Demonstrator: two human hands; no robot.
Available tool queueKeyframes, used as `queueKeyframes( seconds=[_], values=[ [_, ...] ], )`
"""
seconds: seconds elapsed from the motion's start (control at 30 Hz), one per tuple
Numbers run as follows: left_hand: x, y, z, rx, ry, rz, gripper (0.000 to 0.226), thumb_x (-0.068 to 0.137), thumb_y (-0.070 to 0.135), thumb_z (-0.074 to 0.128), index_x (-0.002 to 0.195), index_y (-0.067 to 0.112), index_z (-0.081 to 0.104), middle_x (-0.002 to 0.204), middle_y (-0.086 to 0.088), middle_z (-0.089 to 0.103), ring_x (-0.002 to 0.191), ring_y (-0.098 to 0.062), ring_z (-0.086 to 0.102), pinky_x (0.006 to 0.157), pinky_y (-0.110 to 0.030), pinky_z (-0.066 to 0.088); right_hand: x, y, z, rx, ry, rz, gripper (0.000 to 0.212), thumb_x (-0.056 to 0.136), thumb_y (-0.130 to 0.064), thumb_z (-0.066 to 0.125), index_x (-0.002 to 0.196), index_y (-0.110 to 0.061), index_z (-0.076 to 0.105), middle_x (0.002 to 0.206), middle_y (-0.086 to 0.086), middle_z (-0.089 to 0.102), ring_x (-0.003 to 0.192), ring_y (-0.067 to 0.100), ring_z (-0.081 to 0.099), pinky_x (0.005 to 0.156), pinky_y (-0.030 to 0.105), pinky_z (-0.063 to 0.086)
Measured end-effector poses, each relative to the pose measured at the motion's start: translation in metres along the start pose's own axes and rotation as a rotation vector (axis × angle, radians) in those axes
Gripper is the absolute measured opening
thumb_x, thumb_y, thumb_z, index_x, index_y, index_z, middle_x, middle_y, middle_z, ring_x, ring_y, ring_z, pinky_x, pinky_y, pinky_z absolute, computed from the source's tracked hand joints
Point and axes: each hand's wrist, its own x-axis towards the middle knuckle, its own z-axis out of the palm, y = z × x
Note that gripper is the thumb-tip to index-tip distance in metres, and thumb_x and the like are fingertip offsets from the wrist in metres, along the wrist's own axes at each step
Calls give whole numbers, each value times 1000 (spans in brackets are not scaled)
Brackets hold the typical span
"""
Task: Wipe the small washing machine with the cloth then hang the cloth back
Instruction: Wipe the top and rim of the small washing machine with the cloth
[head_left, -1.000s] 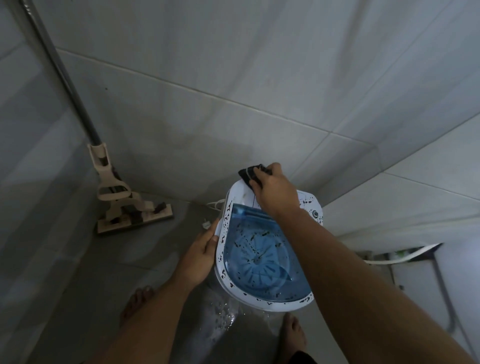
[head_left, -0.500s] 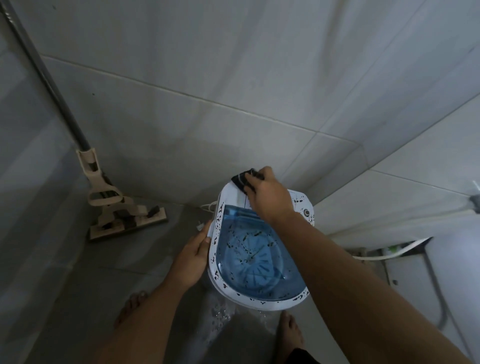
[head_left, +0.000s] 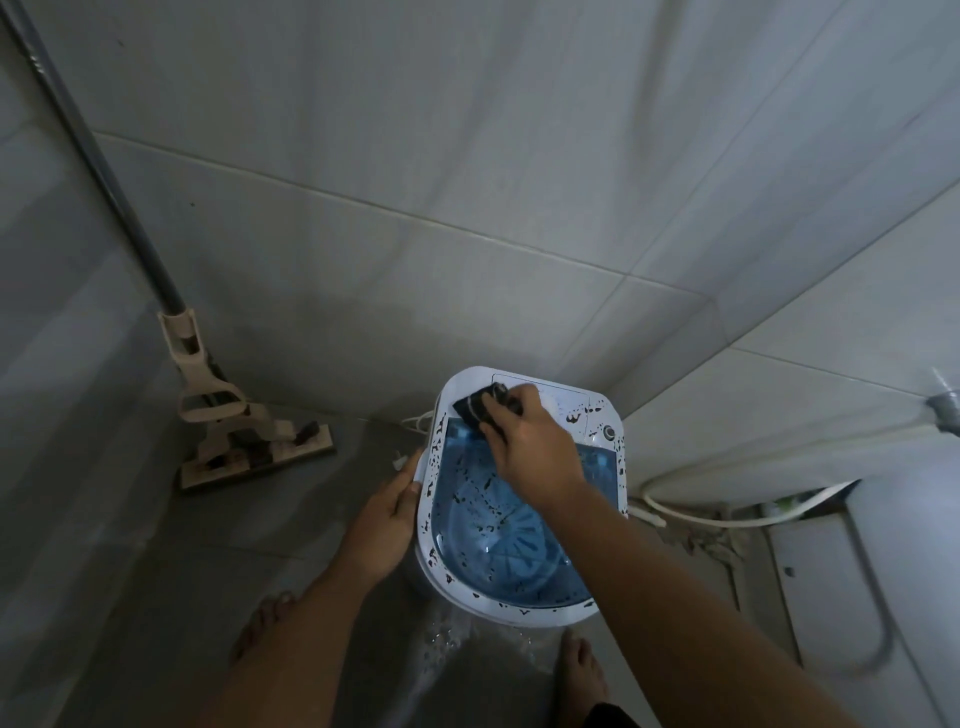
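The small washing machine (head_left: 600, 415) stands on the floor in the corner, white with a clear blue lid and dark specks over its top. My right hand (head_left: 535, 441) presses a dark cloth (head_left: 475, 408) onto the white panel at the machine's back left. Most of the cloth is hidden under my fingers. My left hand (head_left: 387, 519) grips the machine's left rim, thumb on top, and holds it still.
A beige mop (head_left: 244, 447) with a grey pole leans in the left corner. A white hose (head_left: 727, 519) and a white appliance (head_left: 883, 597) are to the right. A pipe fitting (head_left: 948, 408) juts from the right wall. Wet, foamy floor (head_left: 447, 639) and my bare feet lie below the machine.
My right hand has slid the cloth from the machine's back edge down onto the back left panel. The left hand keeps its hold on the left rim.
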Motion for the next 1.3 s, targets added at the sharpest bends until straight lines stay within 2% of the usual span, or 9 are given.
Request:
queueKeyframes(
  seconds=[0.2,0.33,0.47,0.57,0.7,0.93,1.1,1.2,1.3],
  values=[
    [-3,6,1,-22,-4,9,43,107,39,36,124,79,39,143,20,55,133,-6,50,115,-38,38,18,19,-27,91,-99,42,43,100,-41,54,142,-29,55,131,5,49,103,25,62,92,40,56],
    [-6,8,0,-13,-10,2,43,107,38,35,124,78,38,144,18,55,134,-7,50,115,-37,37,39,24,-32,64,-22,207,36,102,-36,54,133,-20,63,125,13,48,88,33,65,84,47,59],
    [-5,8,1,5,-1,-7,44,107,40,36,120,82,36,144,18,55,134,-7,49,115,-40,38,6,-3,-17,-43,-105,87,38,102,-37,53,136,-19,57,128,11,47,87,31,64,77,47,61],
    [-6,13,1,-3,17,-21,50,107,36,36,113,85,38,124,37,60,118,9,55,103,-25,43,-1,-15,-22,-32,-159,-43,39,101,-38,53,136,-21,59,126,8,48,89,30,64,76,45,61],
    [-10,22,0,-28,-16,-50,46,108,32,36,119,77,41,98,54,57,97,28,53,91,-15,41,28,4,-38,-142,-70,76,34,100,-32,56,132,-20,60,127,11,46,90,30,61,74,44,60],
    [-7,17,0,-11,-17,-47,45,108,32,36,123,74,37,130,19,59,118,-4,56,104,-28,41,9,-22,-49,-458,-457,-29,32,90,-7,61,122,-7,62,132,17,41,94,33,61,65,40,46],
    [-10,22,-1,0,-20,-62,42,108,33,36,128,70,37,128,18,61,111,-1,58,106,-32,43,63,-6,-60,-299,-215,137,28,97,-24,57,122,-14,65,122,10,45,73,28,58,67,39,53],
    [-11,22,-2,-10,-17,-51,45,107,35,36,124,76,38,135,21,57,120,-2,55,109,-32,40,65,-11,-39,-195,-135,201,30,100,-26,55,127,-17,62,124,11,44,82,30,62,74,41,58],
    [-10,22,-2,-20,12,-22,57,107,30,38,109,87,40,132,30,55,124,3,51,108,-26,37,33,-29,-14,-130,-170,-14,35,101,-33,54,134,-21,55,129,12,43,93,34,63,73,47,59]
  ],
)
